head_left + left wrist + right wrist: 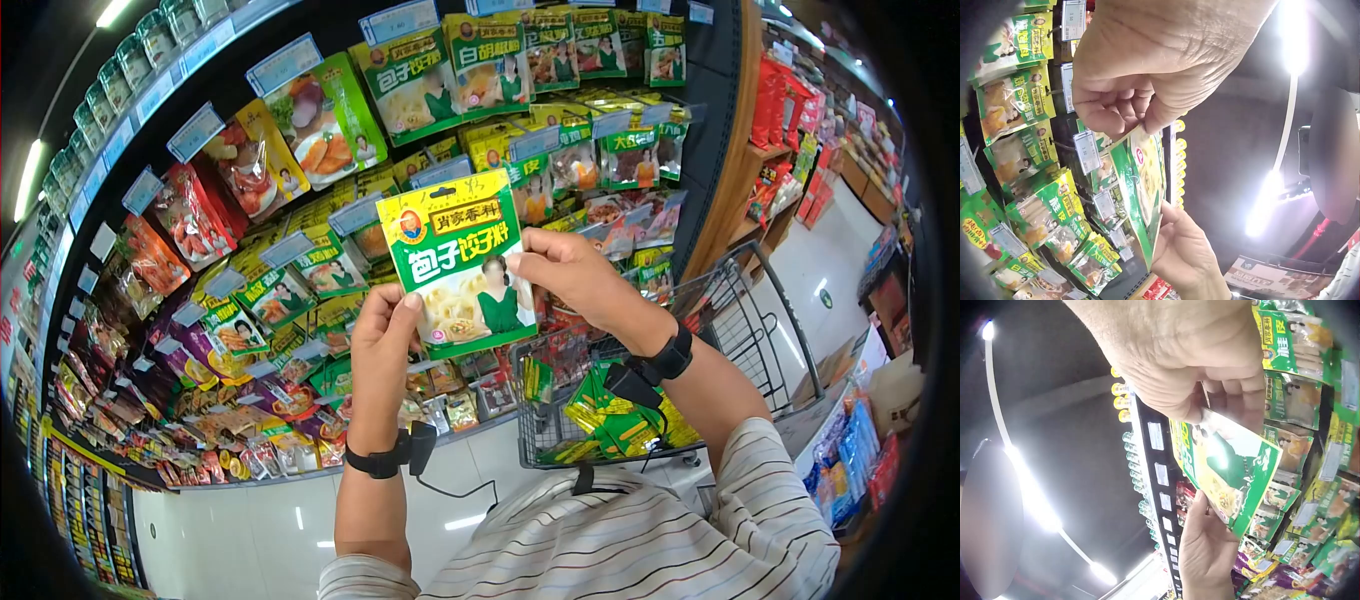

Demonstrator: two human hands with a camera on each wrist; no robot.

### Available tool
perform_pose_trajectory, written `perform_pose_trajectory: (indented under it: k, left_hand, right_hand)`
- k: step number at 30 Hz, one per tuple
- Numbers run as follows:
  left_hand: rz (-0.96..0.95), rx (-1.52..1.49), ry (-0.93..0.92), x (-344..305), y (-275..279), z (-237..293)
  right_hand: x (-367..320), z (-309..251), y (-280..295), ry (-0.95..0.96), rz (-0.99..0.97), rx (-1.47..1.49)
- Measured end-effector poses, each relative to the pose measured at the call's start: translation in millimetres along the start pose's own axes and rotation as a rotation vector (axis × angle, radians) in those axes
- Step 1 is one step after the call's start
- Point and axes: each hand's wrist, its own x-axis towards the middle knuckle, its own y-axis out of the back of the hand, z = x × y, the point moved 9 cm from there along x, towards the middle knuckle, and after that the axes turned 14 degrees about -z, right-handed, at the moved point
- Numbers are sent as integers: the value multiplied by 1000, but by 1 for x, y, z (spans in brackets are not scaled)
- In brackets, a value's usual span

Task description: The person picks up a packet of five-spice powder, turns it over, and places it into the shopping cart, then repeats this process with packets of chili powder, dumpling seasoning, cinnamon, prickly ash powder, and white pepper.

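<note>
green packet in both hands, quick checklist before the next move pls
1. Left hand grip on the packet, lower left edge: ok, pinched.
2. Right hand grip on its right edge: ok, pinched.
3. Printed front upright, facing the person: ok.
4. Packet apart from the hanging shelf stock: ok.
5. Room in the cart above the sachets lying in it: ok.
6. Back and seal intact: cannot tell.

Hanging packets (pixel 290 270) are crowding close behind the held pouch (pixel 460 262); a cart (pixel 745 320) is blocking the right, leaving floor (pixel 250 530) open below.
</note>
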Motion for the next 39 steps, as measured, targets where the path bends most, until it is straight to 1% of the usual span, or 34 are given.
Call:
perform_pose_trajectory:
  k: [3, 4, 5, 8, 11, 15, 16, 19, 20, 21, 24, 27, 29, 31, 34, 37, 38, 39]
  left_hand:
    - [6, 128, 67, 1, 0, 13]
    - [-13, 147, 71, 3, 2, 10]
    - [-23, 135, 97, 3, 1, 10]
    - [-68, 82, 129, 7, -1, 12]
    - [-89, 90, 153, 6, -6, 22]
    - [-124, 144, 152, 13, -7, 35]
    - [-136, 156, 155, 16, -7, 40]
    - [-140, 184, 153, 24, -7, 47]
    - [-145, 176, 153, 27, -7, 50]
    - [-151, 169, 153, 30, -7, 52]
    - [-144, 147, 142, 48, -3, 52]
    - [-135, 140, 112, 75, 3, 57]
    - [-142, 138, 94, 94, 12, 63]
    - [-141, 159, 49, 106, 17, 72]
    - [-117, 207, 17, 119, 27, 76]
    - [-105, 201, 22, 123, 27, 76]
    - [-104, 202, 24, 124, 27, 75]
    - [-101, 202, 26, 125, 26, 74]
  right_hand:
    - [-3, -4, 4, -134, 11, -110]
    - [-3, -13, 1, -84, -13, -113]
    - [-1, -11, 4, -119, -16, -150]
    - [-3, -11, 8, -166, -40, -115]
    - [0, -23, 4, -89, -67, -37]
    - [7, -34, 6, -47, -106, -50]
    - [7, -40, 6, -81, -104, -93]
    - [17, -42, 13, -38, -113, -54]
    - [17, -44, 16, -76, -90, -76]
    - [20, -42, 19, -70, -100, -80]
    - [34, -33, 33, -43, -114, -89]
    - [51, -48, 43, -21, -128, -32]
    - [61, -61, 65, -39, -70, -86]
    - [68, -88, 84, 86, 34, -130]
    - [87, -112, 100, 148, 18, -141]
    - [104, -141, 103, 334, 109, -127]
    - [115, -145, 106, 371, 107, -136]
    - [125, -150, 103, 336, 76, -141]
